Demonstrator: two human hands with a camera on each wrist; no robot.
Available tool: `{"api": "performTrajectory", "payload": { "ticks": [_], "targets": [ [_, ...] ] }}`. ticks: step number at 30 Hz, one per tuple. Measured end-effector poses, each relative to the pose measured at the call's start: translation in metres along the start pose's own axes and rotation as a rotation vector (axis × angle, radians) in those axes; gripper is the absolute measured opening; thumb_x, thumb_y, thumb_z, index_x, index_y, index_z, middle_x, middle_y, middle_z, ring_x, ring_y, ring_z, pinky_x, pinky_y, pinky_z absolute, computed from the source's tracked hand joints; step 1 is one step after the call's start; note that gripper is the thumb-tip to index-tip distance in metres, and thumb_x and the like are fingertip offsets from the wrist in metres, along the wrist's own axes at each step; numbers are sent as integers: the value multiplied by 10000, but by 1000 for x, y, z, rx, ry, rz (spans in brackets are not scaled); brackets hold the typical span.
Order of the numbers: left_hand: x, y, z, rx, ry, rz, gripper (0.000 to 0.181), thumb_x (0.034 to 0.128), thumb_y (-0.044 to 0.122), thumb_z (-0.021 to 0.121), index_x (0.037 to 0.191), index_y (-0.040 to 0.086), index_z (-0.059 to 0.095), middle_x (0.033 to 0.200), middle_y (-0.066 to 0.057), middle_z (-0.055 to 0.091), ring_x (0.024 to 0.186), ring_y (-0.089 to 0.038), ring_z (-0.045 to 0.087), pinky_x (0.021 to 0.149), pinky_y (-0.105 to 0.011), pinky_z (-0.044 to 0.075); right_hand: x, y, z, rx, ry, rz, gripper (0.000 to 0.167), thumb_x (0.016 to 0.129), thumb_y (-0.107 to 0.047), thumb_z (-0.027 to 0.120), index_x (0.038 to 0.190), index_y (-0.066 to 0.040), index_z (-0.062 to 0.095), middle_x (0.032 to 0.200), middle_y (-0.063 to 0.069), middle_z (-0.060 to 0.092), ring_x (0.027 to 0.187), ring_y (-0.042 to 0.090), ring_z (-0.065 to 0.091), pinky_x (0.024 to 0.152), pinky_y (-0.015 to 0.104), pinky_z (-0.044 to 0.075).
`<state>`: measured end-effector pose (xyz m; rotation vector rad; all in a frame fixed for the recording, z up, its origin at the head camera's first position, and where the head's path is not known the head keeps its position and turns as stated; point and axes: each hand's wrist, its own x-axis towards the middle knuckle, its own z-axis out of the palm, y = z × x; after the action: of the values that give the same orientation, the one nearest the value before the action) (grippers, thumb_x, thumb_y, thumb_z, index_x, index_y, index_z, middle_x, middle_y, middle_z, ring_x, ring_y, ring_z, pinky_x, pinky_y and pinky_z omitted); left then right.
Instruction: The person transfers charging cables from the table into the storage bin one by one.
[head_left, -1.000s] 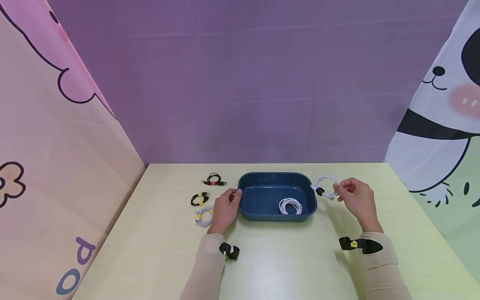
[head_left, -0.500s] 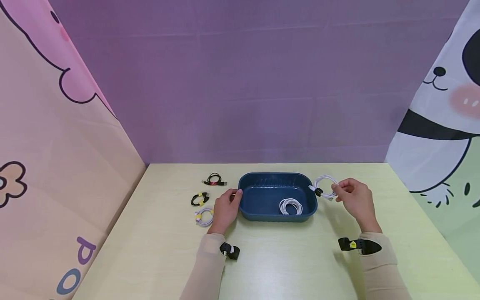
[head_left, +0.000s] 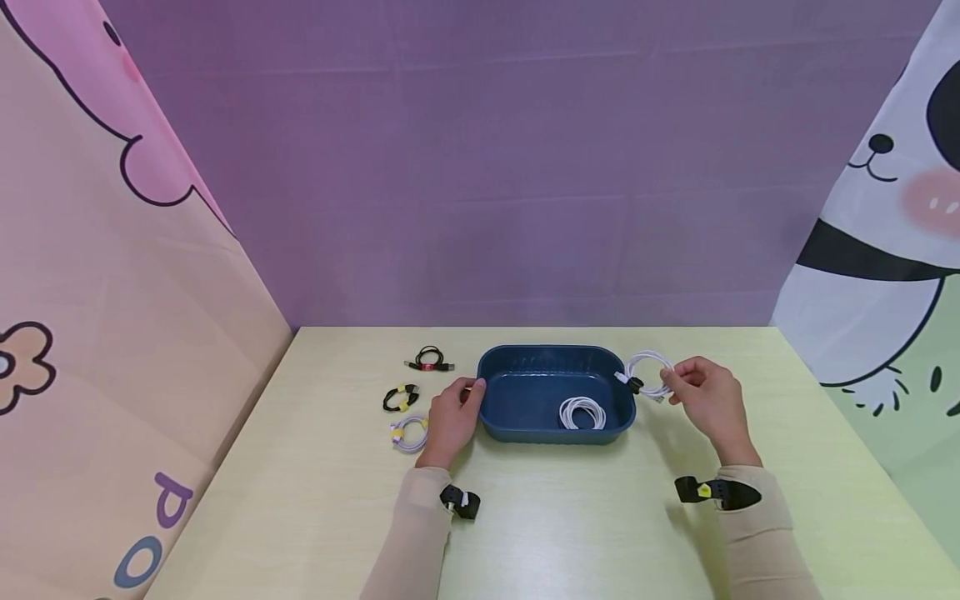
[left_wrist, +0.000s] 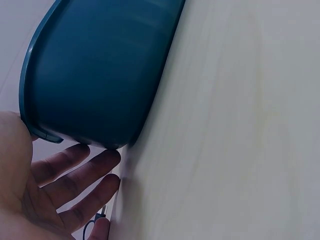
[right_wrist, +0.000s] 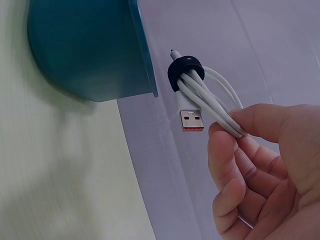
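Observation:
A blue rectangular tray (head_left: 555,436) stands on the table with a coiled white cable (head_left: 582,412) inside, near its front right. My left hand (head_left: 452,423) is at the tray's left end, thumb over the rim; in the left wrist view the fingers (left_wrist: 80,175) spread against the outer wall (left_wrist: 95,90). Between thumb and forefinger, my right hand (head_left: 708,406) pinches a second coiled white cable (head_left: 649,356) beside the tray's right rim. The right wrist view shows this cable's black strap (right_wrist: 185,70) and USB plug (right_wrist: 192,120), held up by the right hand (right_wrist: 270,170).
Left of the tray lie a black cable with a red band (head_left: 429,358), a black cable with yellow ties (head_left: 401,397) and a white cable with yellow ties (head_left: 409,434). A purple cloth (head_left: 525,167) hangs behind the table (head_left: 570,533).
My right hand has moved slightly left with its white cable, bringing the cable's strapped end closer over the tray's right rim. The left hand stays at the tray's left end.

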<state>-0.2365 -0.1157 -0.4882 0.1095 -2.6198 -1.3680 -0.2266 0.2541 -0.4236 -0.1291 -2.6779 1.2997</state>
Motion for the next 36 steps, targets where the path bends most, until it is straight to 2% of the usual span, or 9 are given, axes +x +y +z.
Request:
{"api": "performTrajectory", "payload": {
  "ticks": [6,16,22,25,30,36],
  "targets": [
    [-1,1,0,-4,1,3,405,1061,437,519,1209,120,725,985,-70,744,936,-249,644,826,-403,508,1,-1,2,1,2,-8,328,999,-346,673,1040,-21,662,876,99,737,700,158,699,622,283,457],
    [-2,1,0,-14,4,26,381,1063,409,528,1190,112,731,988,-74,756,930,-239,673,827,-404,519,0,-2,7,-14,10,-39,331,997,-351,676,1033,-23,664,867,116,737,655,78,649,607,282,449],
    [-1,0,0,-16,2,28,385,1063,418,526,1192,119,731,944,-55,744,866,-210,651,780,-372,501,0,-3,10,-2,7,-44,318,995,-331,682,1031,-15,661,873,128,735,692,189,702,609,276,462],
    [0,0,1,-9,1,13,398,1061,438,519,1202,131,729,960,-50,745,902,-221,643,802,-377,496,0,-4,11,2,9,-45,322,996,-332,681,1033,-14,660,876,132,735,722,250,715,610,277,461],
    [0,0,1,-5,0,-7,414,1058,461,513,1210,141,727,994,-62,749,981,-271,623,845,-406,483,-1,-4,13,1,17,-56,297,993,-308,685,1021,-14,662,859,130,735,718,270,722,604,276,452],
    [-1,0,1,-15,0,8,395,1062,438,518,1201,135,730,954,-51,742,892,-220,632,788,-364,487,-1,-8,15,-1,13,-53,293,996,-311,682,1018,-19,661,842,114,729,720,262,709,589,279,443]
  ]
}}
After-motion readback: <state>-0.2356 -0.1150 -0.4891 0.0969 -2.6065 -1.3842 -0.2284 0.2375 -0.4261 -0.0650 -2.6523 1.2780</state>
